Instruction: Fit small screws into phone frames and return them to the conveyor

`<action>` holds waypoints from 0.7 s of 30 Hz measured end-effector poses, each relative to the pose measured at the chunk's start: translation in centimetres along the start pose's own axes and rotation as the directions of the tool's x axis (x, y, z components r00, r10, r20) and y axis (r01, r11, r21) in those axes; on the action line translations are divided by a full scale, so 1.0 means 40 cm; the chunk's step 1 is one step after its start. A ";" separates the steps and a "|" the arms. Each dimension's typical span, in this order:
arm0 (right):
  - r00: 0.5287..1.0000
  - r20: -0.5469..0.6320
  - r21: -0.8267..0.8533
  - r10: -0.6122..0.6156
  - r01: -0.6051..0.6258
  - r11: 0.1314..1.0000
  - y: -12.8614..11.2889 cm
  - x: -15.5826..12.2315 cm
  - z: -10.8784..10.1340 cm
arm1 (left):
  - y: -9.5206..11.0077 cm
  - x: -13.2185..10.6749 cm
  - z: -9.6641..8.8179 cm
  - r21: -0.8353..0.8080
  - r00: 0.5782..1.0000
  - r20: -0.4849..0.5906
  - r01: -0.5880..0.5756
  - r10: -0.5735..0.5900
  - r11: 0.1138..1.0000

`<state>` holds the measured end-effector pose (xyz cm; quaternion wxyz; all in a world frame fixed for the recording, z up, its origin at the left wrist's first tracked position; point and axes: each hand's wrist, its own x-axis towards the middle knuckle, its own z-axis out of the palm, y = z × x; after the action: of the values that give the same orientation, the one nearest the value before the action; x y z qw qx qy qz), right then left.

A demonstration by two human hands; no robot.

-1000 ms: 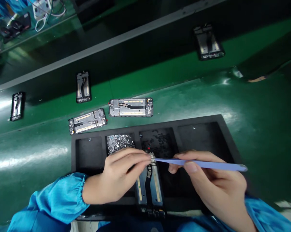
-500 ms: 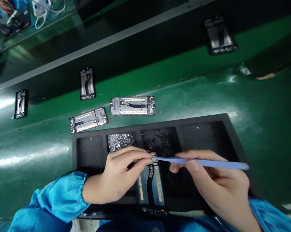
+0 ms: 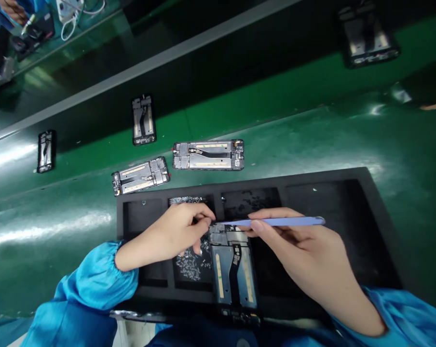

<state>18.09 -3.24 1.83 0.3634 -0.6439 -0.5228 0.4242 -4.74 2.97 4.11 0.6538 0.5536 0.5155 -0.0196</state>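
Atop the foam tray (image 3: 348,173), a phone frame (image 3: 230,274) with flex cable (image 3: 235,267)

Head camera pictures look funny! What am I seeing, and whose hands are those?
These pictures come from a camera worn on a person's head, looking down, so you see what that person sees. The hands are the person's own. The right hand pinches blue tweezers, and their tip reaches a phone frame lying in a black tray. The left hand is right beside that frame. Tiny silver parts lie in one part of the tray. Another phone frame sits on the shiny green bench, and the person wears a blue sleeve.
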 end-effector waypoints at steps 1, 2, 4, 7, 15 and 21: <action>1.000 0.014 -0.001 -0.007 0.007 1.000 0.003 0.005 0.003 | -0.007 0.008 0.002 -0.049 0.999 0.045 0.026 -0.024 0.998; 1.000 0.020 -0.002 -0.013 0.013 1.000 0.005 0.007 0.005 | -0.013 0.015 0.005 -0.104 0.997 0.075 0.045 -0.037 0.994; 1.000 0.016 -0.002 -0.020 0.020 1.000 0.008 0.008 0.007 | -0.023 0.029 0.012 -0.217 0.994 0.099 0.065 -0.044 0.974; 0.999 0.016 -0.002 -0.031 0.031 1.000 0.008 0.004 0.008 | -0.029 0.042 0.018 -0.347 0.993 0.114 0.068 -0.030 0.935; 0.999 0.017 -0.039 -0.048 0.049 0.998 0.017 -0.003 0.008 | -0.047 0.052 0.022 -0.472 0.992 0.126 0.069 -0.011 0.879; 0.992 0.020 -0.105 -0.122 0.123 0.987 0.016 -0.007 0.008 | -0.044 0.051 0.028 -0.440 0.994 0.110 0.070 -0.023 0.896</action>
<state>17.99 -3.63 1.17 0.3508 -0.6260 -0.5856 0.3770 -4.10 2.59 1.29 0.7873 0.3763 0.4854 0.0541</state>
